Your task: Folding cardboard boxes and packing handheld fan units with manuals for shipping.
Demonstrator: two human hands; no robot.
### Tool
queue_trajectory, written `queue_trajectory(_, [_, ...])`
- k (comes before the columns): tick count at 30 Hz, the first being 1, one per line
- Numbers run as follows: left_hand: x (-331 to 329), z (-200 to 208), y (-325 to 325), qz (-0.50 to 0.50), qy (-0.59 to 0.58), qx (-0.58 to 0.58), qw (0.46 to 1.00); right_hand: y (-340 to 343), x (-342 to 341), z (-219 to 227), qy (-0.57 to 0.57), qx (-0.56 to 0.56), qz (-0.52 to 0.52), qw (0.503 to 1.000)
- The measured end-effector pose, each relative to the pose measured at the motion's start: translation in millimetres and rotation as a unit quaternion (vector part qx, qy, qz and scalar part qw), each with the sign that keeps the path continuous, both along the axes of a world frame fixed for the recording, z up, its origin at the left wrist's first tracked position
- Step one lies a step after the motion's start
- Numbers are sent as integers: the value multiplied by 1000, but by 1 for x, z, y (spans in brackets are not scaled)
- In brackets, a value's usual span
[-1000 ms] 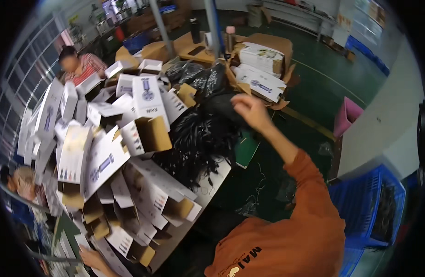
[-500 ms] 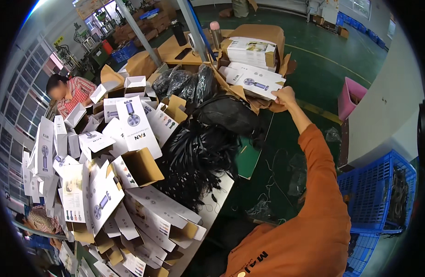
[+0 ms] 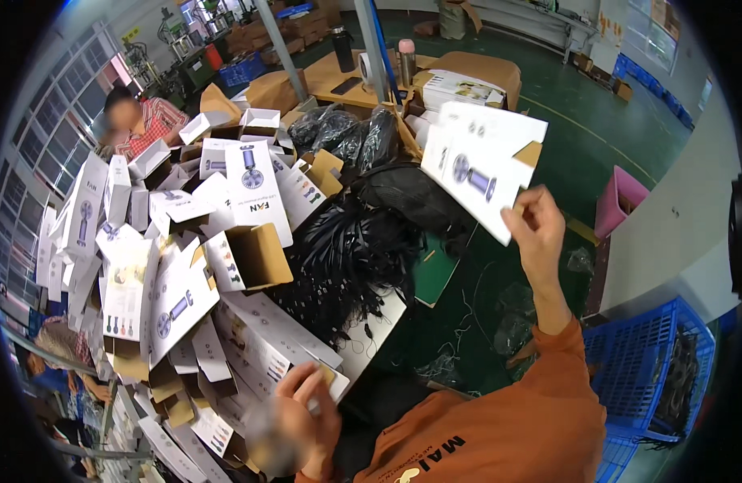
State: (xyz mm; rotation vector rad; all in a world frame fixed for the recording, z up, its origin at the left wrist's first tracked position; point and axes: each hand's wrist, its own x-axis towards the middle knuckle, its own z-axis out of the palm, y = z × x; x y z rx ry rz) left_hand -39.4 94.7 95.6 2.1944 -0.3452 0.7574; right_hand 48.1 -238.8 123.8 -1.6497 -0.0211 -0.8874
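Observation:
My right hand [image 3: 538, 229] pinches the near corner of a flat, unfolded white fan box [image 3: 455, 165], held up tilted over the far right of the table. Beneath and behind it, a stack of flat boxes [image 3: 467, 87] lies in an open brown carton [image 3: 500, 71]. My left hand [image 3: 310, 414] is low at the table's near edge, beside the end of a white fan box [image 3: 266, 342] in the pile. Its fingers look bent, but a blurred patch covers part of it, and what it holds, if anything, cannot be made out.
Many opened-up white fan boxes [image 3: 254, 193] heap over the left. Black straps [image 3: 347, 258], a black bag [image 3: 407, 193] and black plastic bundles [image 3: 334, 129] lie mid-table. A co-worker [image 3: 149, 125] sits far left. Blue crates [image 3: 628, 362] and a pink bin [image 3: 620, 201] stand right.
My right hand has lifted the flat box off the stack and drawn it nearer. My left hand has come into view at the lower middle. The view has shifted slightly.

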Motion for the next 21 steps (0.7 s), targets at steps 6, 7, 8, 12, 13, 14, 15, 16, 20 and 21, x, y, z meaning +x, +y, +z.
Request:
queue_trajectory(6, [17,38,-25,-60,-97,90,989,20,-75,51,191,33,337,921])
queue_trajectory(7, [22,35,-27,-68,-90,77,991,17,-81,53,219,44,372,901])
queue_trajectory(8, [20,41,-30,-81,-80,34,993,18,-83,53,246,56,417,874])
queue_trajectory(12, [-6,16,-10,-144,275,-159,937,50,-66,32,317,41,542,777])
queue_trajectory(13, [-14,7,-4,-116,253,-184,943,62,-62,27,340,17,545,766])
queue_trajectory(14, [-18,-1,0,-93,229,-206,947,71,-58,22,359,-7,544,759])
queue_trajectory(15, [-24,-6,12,-78,240,-166,953,82,-57,9,356,38,557,750])
queue_trajectory(16, [-34,-19,23,-37,196,-120,973,98,-55,1,338,22,562,754])
queue_trajectory(20, [-60,-40,47,-30,167,16,985,144,-54,-39,351,-104,633,682])
queue_trajectory(21, [-66,-41,51,-43,199,30,979,150,-52,-48,383,-130,668,624])
